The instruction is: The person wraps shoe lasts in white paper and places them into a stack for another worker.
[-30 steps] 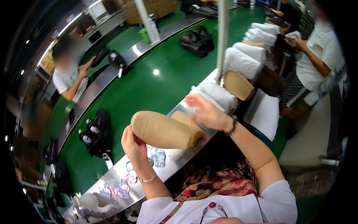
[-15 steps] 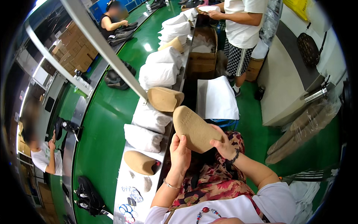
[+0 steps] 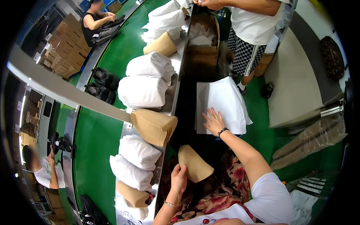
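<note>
The left hand (image 3: 179,179) was closed on the lower edge of a tan, shoe-shaped paper form (image 3: 194,163), its smooth, rounded toe end pointing up and to the right, held low in front of the person's floral lap. The right hand (image 3: 214,122) lay open, fingers spread flat, on a stack of white tissue sheets (image 3: 222,104), thin and slightly rumpled at the edges, beside the dark gap along the belt. On the metal edge of the green conveyor (image 3: 98,138) sat soft white wrapped bundles (image 3: 142,91) and a blunt, brown paper wedge (image 3: 153,126). Farther up, an open cardboard box (image 3: 203,41) held crumpled white paper.
</note>
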Motion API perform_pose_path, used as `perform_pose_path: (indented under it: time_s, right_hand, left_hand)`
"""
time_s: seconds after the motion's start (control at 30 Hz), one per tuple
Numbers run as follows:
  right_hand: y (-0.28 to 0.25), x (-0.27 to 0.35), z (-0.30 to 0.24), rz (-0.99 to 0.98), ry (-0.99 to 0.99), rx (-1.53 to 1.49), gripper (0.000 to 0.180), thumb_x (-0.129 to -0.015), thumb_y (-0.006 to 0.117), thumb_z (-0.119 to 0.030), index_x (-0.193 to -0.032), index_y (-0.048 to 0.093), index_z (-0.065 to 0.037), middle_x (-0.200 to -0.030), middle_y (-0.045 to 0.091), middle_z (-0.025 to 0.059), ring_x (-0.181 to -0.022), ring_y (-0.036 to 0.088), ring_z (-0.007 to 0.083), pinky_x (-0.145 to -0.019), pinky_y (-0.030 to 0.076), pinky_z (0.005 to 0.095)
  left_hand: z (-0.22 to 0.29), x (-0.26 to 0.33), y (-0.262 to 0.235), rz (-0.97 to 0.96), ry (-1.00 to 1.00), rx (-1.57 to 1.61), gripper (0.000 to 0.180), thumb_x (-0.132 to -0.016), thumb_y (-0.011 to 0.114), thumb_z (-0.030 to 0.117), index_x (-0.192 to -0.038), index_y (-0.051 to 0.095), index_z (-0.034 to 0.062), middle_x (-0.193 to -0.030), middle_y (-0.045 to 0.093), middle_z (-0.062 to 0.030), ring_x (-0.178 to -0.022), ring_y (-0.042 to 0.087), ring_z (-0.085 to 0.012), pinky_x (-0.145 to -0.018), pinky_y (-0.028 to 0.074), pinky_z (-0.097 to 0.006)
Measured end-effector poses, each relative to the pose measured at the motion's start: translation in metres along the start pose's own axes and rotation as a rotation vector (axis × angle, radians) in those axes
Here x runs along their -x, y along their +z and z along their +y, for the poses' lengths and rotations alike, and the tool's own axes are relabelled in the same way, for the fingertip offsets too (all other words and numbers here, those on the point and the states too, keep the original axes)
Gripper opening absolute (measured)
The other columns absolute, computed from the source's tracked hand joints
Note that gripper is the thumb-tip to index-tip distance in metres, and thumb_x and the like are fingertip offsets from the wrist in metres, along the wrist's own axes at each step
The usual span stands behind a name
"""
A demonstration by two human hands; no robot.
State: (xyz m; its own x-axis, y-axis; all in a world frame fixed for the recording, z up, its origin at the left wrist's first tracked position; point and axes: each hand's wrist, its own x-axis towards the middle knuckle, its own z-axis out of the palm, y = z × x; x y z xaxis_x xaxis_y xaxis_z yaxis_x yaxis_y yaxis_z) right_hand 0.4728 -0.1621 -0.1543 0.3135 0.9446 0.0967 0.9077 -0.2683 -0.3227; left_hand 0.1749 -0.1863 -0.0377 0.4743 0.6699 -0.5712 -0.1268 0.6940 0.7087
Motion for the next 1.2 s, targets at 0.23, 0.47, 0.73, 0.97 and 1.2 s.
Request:
perform_pose_path:
  time_s: [0.23,0.47,0.73,0.97,1.2]
  right_hand:
    - [0.037,-0.030,0.022,-0.083,0.049,0.141,0.051,-0.086,0.050,-0.033,-0.134,0.041,-0.017,-0.146,0.022,0.0101,-0.136,0.015,0.0275,-0.106,0.015,0.0554]
    - [0.053,-0.028,0.038,0.123,0.024,0.049,0.036,-0.085,0.052,-0.021,-0.120,0.054,-0.011,-0.136,0.041,0.0076,-0.130,0.031,0.0249,-0.106,0.019,0.0479]
    - [0.019,-0.015,0.048,0.205,0.181,-1.171,0.038,-0.085,0.049,0.004,-0.123,0.049,0.001,-0.123,0.054,0.0120,-0.120,0.046,0.0191,-0.102,0.032,0.0301]
    - [-0.079,0.078,-0.051,0.037,-0.018,-1.056,0.043,-0.081,0.056,-0.003,-0.124,0.050,-0.003,-0.131,0.047,0.0147,-0.129,0.036,0.0308,-0.107,0.027,0.0368]
    - [-0.142,0.085,-0.074,0.160,-0.077,-0.512,0.044,-0.088,0.054,-0.027,-0.125,0.048,-0.005,-0.132,0.041,0.0216,-0.122,0.041,0.0362,-0.099,0.035,0.0421]
  left_hand:
    - [-0.007,-0.035,-0.006,0.106,-0.080,0.040,0.024,-0.091,0.052,0.011,-0.112,0.051,-0.0015,-0.110,0.056,-0.0081,-0.102,0.052,-0.0169,-0.092,0.038,-0.030]
    - [-0.009,-0.053,0.001,0.109,-0.115,0.028,0.024,-0.091,0.053,0.011,-0.112,0.051,-0.0012,-0.111,0.056,-0.0080,-0.103,0.051,-0.0164,-0.092,0.038,-0.029]
    - [-0.023,-0.099,0.012,0.050,-0.063,0.015,0.027,-0.090,0.054,0.011,-0.115,0.051,0.0009,-0.112,0.055,-0.0056,-0.103,0.050,-0.0148,-0.090,0.038,-0.028]
    - [-0.056,-0.158,0.036,-0.130,-0.059,0.171,0.032,-0.089,0.053,0.007,-0.120,0.048,0.0023,-0.116,0.054,-0.0086,-0.108,0.051,-0.0197,-0.094,0.041,-0.034]
    - [0.018,-0.074,0.079,-0.373,-0.197,0.201,0.029,-0.092,0.045,0.016,-0.116,0.053,0.0016,-0.103,0.060,-0.0096,-0.087,0.062,-0.0209,-0.072,0.054,-0.033]
